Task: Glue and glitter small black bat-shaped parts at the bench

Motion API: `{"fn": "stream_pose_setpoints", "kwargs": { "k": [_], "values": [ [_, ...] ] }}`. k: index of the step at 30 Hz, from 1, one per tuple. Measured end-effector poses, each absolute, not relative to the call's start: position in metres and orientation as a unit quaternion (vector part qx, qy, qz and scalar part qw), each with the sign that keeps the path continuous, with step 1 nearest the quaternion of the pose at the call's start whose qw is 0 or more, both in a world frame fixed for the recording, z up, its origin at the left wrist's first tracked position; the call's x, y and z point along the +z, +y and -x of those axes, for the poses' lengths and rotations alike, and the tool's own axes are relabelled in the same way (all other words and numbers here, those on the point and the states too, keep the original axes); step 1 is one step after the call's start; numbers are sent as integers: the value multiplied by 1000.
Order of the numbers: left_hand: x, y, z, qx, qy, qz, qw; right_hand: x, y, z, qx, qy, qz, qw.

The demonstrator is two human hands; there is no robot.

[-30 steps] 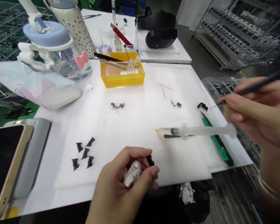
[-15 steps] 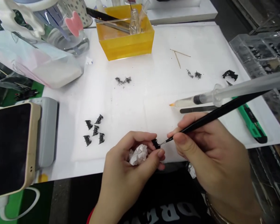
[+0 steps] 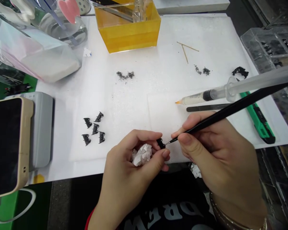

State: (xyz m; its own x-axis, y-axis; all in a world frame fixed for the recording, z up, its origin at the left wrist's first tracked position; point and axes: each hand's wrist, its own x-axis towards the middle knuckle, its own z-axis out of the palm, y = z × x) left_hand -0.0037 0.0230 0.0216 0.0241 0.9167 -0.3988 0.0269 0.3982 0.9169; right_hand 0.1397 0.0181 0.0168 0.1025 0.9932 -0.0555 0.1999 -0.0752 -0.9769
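Between finger and thumb, my left hand (image 3: 132,169) pinches a small black part (image 3: 161,143); a crumpled white tissue (image 3: 142,155) is tucked in the same palm. My right hand (image 3: 213,153) grips black tweezers (image 3: 220,115) like a pen, their fine tip at the right edge of the black part. Whether the tip touches it is too small to tell. Several similar black parts (image 3: 95,128) lie on the white sheet (image 3: 132,108) to the left of my hands. Behind my right hand rest a syringe (image 3: 196,98) with an orange tip and a dark flat tool (image 3: 204,108).
A yellow box (image 3: 129,36) of tools stands at the back. Tiny metal bits (image 3: 125,75) and thin sticks (image 3: 187,46) lie on the sheet. A phone (image 3: 6,143) and grey device (image 3: 42,127) are at left, a green cutter (image 3: 258,119) and clear compartment case (image 3: 266,44) at right.
The camera view has shifted slightly, so the table objects sit a little higher in the picture. Both hands keep nearly the same pose, with the tweezer tip still by the black part.
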Motion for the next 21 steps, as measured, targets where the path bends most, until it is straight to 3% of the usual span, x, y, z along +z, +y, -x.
{"fn": "stream_pose_setpoints", "kwargs": {
  "k": [21],
  "values": [
    [20,21,4,391,575,-418,585,19,16,-142,459,-483,589,457]
  ]
}}
